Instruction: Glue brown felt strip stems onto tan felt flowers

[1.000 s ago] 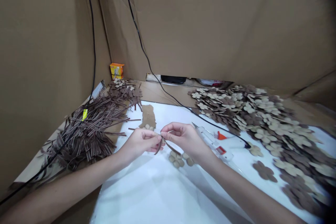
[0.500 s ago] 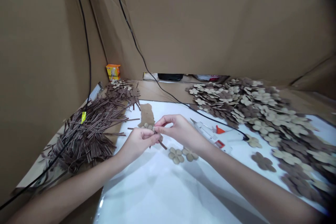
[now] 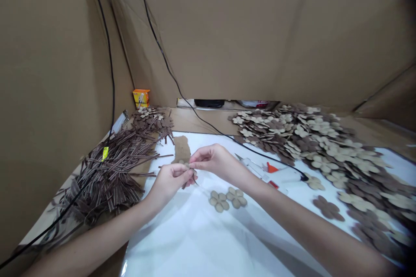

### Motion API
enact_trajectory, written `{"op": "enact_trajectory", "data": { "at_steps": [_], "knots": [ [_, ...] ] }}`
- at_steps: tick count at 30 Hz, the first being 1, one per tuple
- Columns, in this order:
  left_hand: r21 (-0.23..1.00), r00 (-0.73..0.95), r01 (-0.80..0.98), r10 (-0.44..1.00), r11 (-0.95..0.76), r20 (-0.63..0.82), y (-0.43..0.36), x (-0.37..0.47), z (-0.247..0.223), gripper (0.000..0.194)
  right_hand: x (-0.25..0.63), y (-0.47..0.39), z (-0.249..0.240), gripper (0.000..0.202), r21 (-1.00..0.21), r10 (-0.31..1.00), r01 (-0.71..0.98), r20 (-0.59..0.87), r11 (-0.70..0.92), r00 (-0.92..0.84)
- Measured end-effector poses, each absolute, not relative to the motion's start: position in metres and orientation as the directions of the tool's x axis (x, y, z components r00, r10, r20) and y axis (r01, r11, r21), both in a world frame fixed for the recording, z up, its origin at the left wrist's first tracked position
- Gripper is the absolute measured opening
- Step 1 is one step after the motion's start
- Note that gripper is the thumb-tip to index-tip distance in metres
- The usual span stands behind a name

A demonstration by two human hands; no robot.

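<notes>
Fingers (image 3: 186,176) of both hands (image 3: 170,180) (image 3: 220,162), pinched on a brown strip (image 3: 195,176), ends hanging below.

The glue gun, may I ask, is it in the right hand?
No, the glue gun lies on the tabletop beyond the right forearm.

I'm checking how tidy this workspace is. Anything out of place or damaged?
A few strips stick out from the left heap onto the white surface, looking untidy; the cardboard scrap has ragged edges.
</notes>
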State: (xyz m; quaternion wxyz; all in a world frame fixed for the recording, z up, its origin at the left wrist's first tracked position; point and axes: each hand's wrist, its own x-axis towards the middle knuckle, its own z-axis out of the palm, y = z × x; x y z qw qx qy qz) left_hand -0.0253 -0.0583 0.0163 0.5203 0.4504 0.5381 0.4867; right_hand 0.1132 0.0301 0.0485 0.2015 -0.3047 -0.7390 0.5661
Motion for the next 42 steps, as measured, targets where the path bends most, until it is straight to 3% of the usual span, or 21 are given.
{"op": "enact_trajectory", "data": {
  "at_steps": [7, 12, 17, 25, 32, 38, 42],
  "knots": [
    [0.992, -0.077, -0.021, 0.989, 0.128, -0.13, -0.06, -0.024, 0.02, 0.03, 0.113, 0.033, 0.044, 0.012, -0.964, 0.702, 0.228, -0.07, 0.134, -0.709],
    [0.991, -0.057, -0.039, 0.99, 0.13, -0.132, -0.062, -0.023, 0.024, 0.033, 0.121, 0.032, 0.041, 0.031, -0.979, 0.721, 0.201, -0.125, 0.02, -0.682],
    [0.989, -0.04, -0.07, 0.99, 0.13, -0.133, -0.065, -0.022, 0.023, 0.032, 0.127, 0.028, 0.037, 0.031, -0.979, 0.674, 0.203, -0.175, -0.038, -0.718],
    [0.985, 0.008, -0.091, 0.989, 0.146, -0.146, -0.067, -0.022, 0.023, 0.029, 0.126, 0.02, 0.036, 0.022, -0.993, 0.668, 0.113, -0.106, -0.033, -0.736],
    [0.981, 0.021, -0.089, 0.985, 0.171, -0.17, -0.068, -0.023, 0.018, 0.029, 0.13, 0.018, 0.039, 0.019, -0.985, 0.704, 0.174, -0.123, 0.001, -0.7],
    [0.981, 0.013, -0.096, 0.986, 0.167, -0.167, -0.068, -0.022, 0.021, 0.03, 0.131, 0.011, 0.047, 0.021, -0.981, 0.735, 0.191, -0.095, 0.047, -0.671],
    [0.983, -0.031, -0.125, 0.989, 0.138, -0.142, -0.07, -0.016, 0.022, 0.029, 0.13, 0.002, 0.044, 0.025, -0.993, 0.777, 0.113, -0.053, 0.023, -0.628]
  ]
}}
